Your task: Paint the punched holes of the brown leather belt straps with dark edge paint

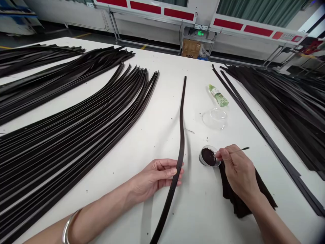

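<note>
My left hand [158, 176] pinches a long, narrow dark leather-like strap [181, 135] between thumb and fingers. Small holes show along the strap, whose far end points away across the table. In my right hand [238, 169] is a thin cotton swab [237, 150], its dark upper tip sticking out to the right. The swab's lower end is at a small clear cup [208, 156] of dark brown or black liquid; my fingers partly hide that end. Beneath my right hand lies a crumpled black cloth [236, 205], partly covered by the hand and wrist.
Rows of dark straps [101, 115] cover the left side of the white table [162, 81]. More straps [286, 112] are heaped on the right. A green-labelled bottle [218, 96] lies beyond the cup, beside a clear round lid [215, 118]. Dark specks dot the tabletop.
</note>
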{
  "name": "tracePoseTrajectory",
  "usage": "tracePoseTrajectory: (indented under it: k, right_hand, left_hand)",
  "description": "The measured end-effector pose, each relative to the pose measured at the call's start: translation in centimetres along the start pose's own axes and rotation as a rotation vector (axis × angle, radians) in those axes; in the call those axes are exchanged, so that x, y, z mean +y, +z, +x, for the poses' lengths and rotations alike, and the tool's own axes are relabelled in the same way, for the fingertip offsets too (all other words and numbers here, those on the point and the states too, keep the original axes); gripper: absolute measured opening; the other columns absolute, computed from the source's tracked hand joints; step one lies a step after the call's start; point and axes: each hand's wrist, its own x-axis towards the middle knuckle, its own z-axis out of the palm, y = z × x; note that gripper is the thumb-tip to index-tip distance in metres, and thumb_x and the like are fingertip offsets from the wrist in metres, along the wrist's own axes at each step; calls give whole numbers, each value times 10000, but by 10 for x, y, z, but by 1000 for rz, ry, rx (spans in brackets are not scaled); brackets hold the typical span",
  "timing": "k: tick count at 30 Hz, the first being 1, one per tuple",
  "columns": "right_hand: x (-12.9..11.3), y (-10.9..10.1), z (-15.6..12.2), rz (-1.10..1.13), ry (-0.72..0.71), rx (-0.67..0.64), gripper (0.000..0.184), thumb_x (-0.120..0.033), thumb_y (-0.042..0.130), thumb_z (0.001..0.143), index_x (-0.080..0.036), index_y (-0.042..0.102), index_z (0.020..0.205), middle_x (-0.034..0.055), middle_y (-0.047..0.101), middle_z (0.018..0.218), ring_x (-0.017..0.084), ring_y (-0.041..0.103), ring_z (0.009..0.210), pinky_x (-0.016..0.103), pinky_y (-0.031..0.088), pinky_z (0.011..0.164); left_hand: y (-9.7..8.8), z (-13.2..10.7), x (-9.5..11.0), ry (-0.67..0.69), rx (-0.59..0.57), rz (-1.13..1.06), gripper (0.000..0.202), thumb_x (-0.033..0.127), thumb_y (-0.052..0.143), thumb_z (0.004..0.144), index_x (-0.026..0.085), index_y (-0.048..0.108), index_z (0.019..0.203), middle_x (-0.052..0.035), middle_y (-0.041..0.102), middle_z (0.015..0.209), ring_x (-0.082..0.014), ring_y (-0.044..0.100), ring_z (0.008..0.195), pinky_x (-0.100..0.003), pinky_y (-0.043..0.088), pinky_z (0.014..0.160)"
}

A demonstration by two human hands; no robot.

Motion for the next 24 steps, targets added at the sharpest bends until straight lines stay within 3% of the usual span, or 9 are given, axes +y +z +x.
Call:
tracePoseTrajectory:
  k: [11, 18, 21, 24]
  right_hand:
    - [5, 10, -1, -48, -97, 13, 258, -149, 498, 969, -187, 552, 720, -6, 628, 672, 129, 563, 703, 249, 422, 574]
    - [2, 6, -3, -16, -61, 23, 281, -202, 491, 976, -196, 574, 707, 0, 636, 670, 141, 576, 694, 262, 438, 582]
    - [-7, -3, -4, 36, 106, 69, 319, -274, 444, 1002, -199, 625, 750, 15, 636, 694, 142, 593, 681, 266, 463, 603]
    - [-17, -9, -2, 276, 456, 144, 366, -413, 464, 987, -196, 663, 769, 31, 651, 738, 148, 611, 682, 269, 492, 627]
  left_hand:
    - [-1, 1, 0, -6, -8, 29, 209, 198, 766, 795, 162, 743, 1000, -51, 728, 927, -134, 671, 829, -288, 586, 812]
    - [1, 1, 2, -11, -1, 28, 183, 197, 773, 788, 171, 751, 968, -44, 731, 915, -132, 672, 825, -283, 585, 801]
    - [1, 0, 2, -3, -6, 21, 197, 197, 775, 784, 156, 747, 974, -52, 728, 916, -137, 674, 820, -285, 584, 800]
    - [0, 0, 1, -4, -13, -2, 220, 190, 778, 780, 139, 738, 989, -64, 726, 923, -145, 673, 844, -303, 581, 819]
